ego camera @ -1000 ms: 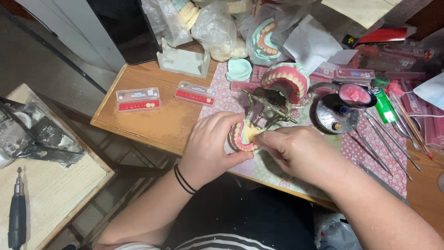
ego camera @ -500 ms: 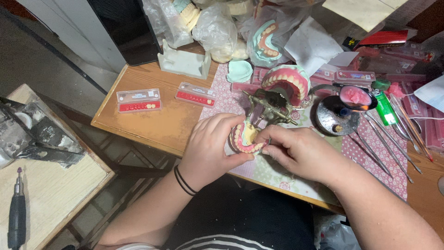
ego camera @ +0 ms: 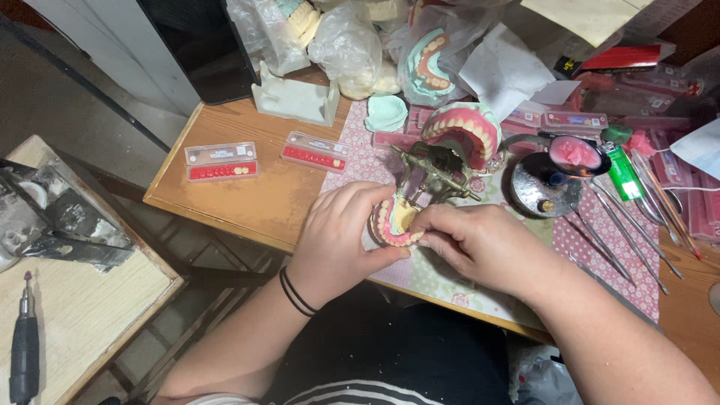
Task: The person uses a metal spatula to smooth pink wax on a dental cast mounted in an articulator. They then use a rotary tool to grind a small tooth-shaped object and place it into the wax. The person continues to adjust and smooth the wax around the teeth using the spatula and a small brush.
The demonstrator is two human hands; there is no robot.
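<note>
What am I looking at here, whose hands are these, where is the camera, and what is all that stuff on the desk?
The camera sits on a person's head and looks down at their own two bare hands over a wooden desk. The left hand cups a lower denture model, pink gums with a row of teeth, while the right hand pinches at its front edge. Just behind stands a brass hinged frame carrying the matching upper denture. On the desk lie two clear cases of red strips with small teeth, a green lighter, several thin metal hand tools and bags of plaster casts. A dark handpiece rests on a side table at the left.
</note>
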